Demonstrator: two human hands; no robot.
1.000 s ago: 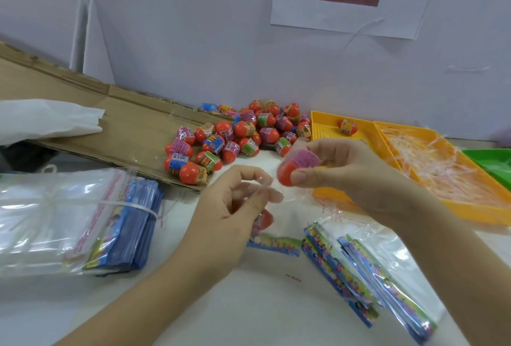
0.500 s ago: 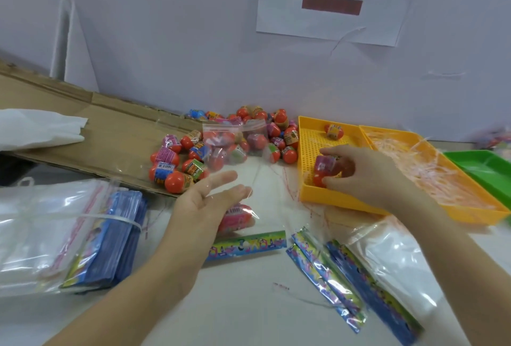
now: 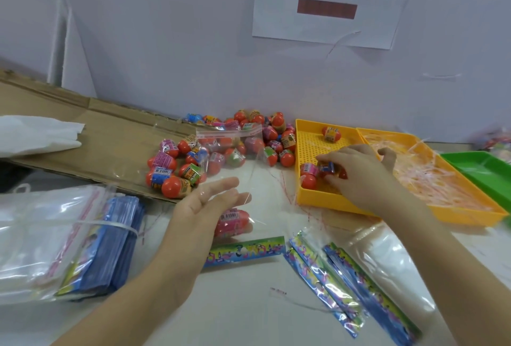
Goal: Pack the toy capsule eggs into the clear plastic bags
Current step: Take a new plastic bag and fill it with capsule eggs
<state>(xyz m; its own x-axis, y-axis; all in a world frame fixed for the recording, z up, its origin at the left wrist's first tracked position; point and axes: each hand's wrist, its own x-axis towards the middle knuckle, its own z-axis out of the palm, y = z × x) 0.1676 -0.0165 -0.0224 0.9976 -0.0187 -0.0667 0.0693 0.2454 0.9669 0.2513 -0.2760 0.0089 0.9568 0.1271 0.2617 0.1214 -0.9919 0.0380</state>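
The left hand point(image 3: 204, 207) is near the middle of the white table point(image 3: 249, 312), palm turned right. Its fingers are straight and slightly spread, resting against the film of a clear plastic bag point(image 3: 235, 163) whose open mouth stands up toward the far side; whether the thumb touches the film cannot be told. The bag's printed header strip point(image 3: 246, 251) lies flat on the table at the near end, and one pink-labelled capsule egg point(image 3: 231, 221) sits inside the bag just right of the palm. To the right, the right hand point(image 3: 356, 174) reaches into a yellow perforated tray point(image 3: 312, 143), fingers curled down around a blue-labelled egg point(image 3: 327, 168). A red egg point(image 3: 308, 179) touches it on the left, and a lone egg point(image 3: 331, 134) lies at the tray's far end. A heap of capsule eggs point(image 3: 190, 172) spreads behind the bag, partly on a cardboard sheet point(image 3: 96, 138) and up to the wall. Right of the perforated tray is a second yellow tray point(image 3: 442, 217) filled with thin plastic strips, then a green tray point(image 3: 481, 168). A banded stack of bags point(image 3: 83, 235) lies near left, and loose flat bags point(image 3: 354, 276) lie near right.
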